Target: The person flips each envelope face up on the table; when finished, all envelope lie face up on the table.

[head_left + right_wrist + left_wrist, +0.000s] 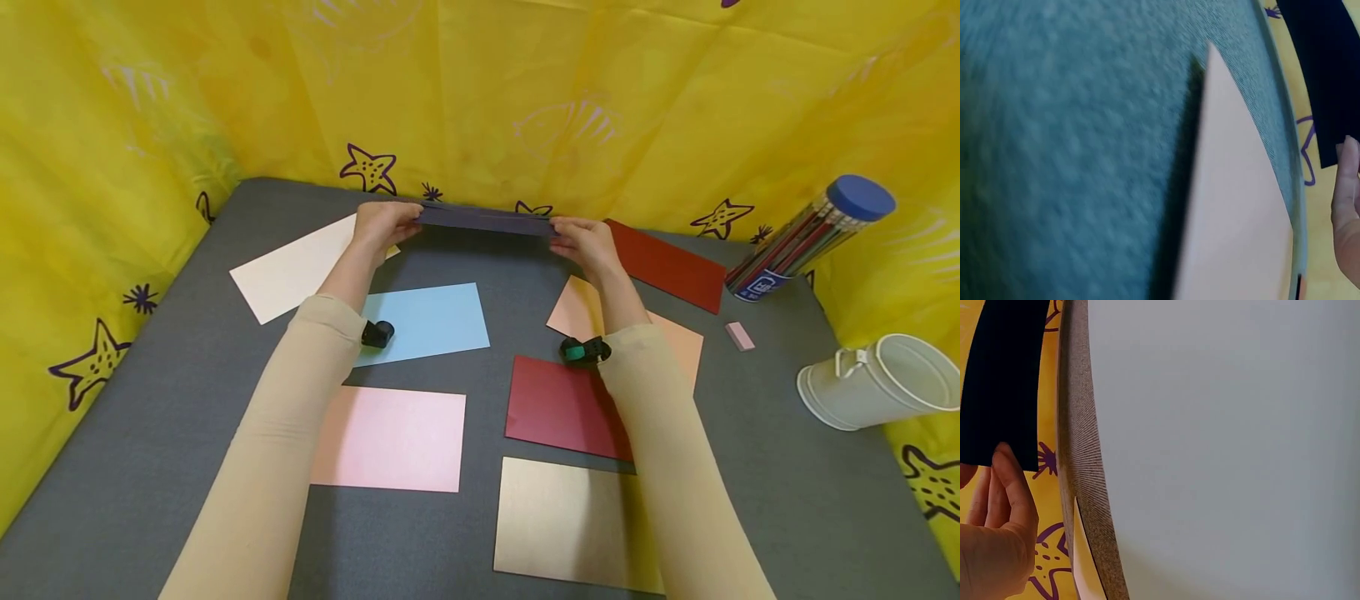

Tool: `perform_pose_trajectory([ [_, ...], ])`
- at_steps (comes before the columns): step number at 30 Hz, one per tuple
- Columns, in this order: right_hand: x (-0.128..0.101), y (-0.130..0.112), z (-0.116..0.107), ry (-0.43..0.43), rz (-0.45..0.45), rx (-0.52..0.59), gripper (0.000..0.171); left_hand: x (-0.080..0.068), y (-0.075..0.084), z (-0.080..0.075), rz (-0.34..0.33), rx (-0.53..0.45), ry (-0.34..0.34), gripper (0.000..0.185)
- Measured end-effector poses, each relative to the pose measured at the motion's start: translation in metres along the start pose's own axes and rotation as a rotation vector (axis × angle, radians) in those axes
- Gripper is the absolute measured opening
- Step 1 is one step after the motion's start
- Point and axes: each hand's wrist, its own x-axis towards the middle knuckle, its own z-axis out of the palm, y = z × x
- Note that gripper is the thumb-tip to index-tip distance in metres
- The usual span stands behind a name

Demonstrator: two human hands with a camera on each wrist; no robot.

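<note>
Fingers of the left hand (384, 223) and right hand (583, 242) pinch opposite ends of a dark navy sheet (487, 220), held above the grey table (187, 375).

A grey felt table (750, 467) stands against a yellow curtain (525, 83) printed with purple starfish (369, 169).

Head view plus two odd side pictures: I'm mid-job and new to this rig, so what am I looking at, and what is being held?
There is no machine here, only a person's two bare hands. The big picture comes from a head-worn camera; the other two come from cameras on each wrist. The left hand and right hand each pinch one end of a dark navy paper sheet, raised above the grey table. On it lie coloured sheets, including a light blue sheet, a pink eraser, a pencil tube and a tipped white bucket.
</note>
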Motion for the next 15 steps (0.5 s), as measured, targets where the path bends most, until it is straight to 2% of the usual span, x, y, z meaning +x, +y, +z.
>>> perform_pose_trajectory([
  [3,-0.002,0.000,0.003,-0.013,0.021,-0.008,0.043,0.000,-0.002,0.000,-0.004,0.075,0.006,0.035],
  [8,-0.004,-0.001,0.008,-0.024,0.053,-0.054,0.052,0.000,-0.006,-0.001,-0.002,0.213,0.032,0.036],
  [11,-0.005,-0.001,0.011,-0.004,0.074,-0.084,0.054,-0.001,-0.008,-0.003,0.026,0.280,0.053,0.037],
  [15,-0.004,0.002,0.016,0.050,0.098,-0.105,0.049,-0.001,-0.011,-0.003,0.054,0.360,0.092,0.037],
])
